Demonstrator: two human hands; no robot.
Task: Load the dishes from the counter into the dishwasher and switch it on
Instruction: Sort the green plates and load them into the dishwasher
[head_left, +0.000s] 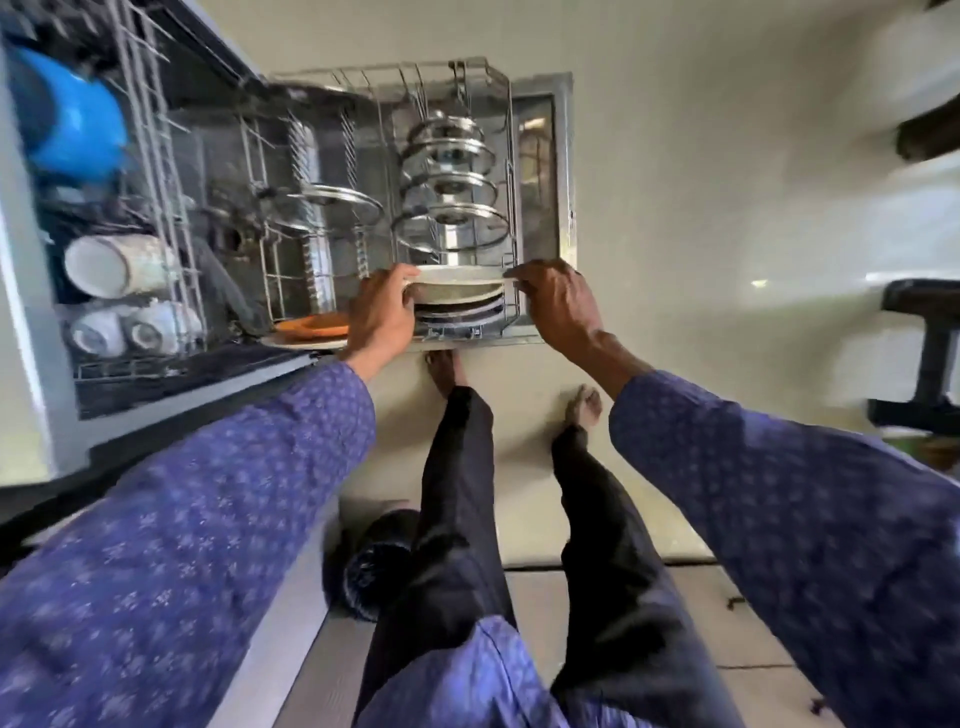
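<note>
Left hand (382, 314) and right hand (558, 306) pinch plate (460, 283) rims | over rack (511, 171) slots | risk: misaligned entry chips stacked plates (460, 312).

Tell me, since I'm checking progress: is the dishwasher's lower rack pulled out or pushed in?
Pulled out. The lower rack sits over the open door, and both hands hold a plate at its near end.

pale floor (701, 218), black stool (930, 353)
</note>
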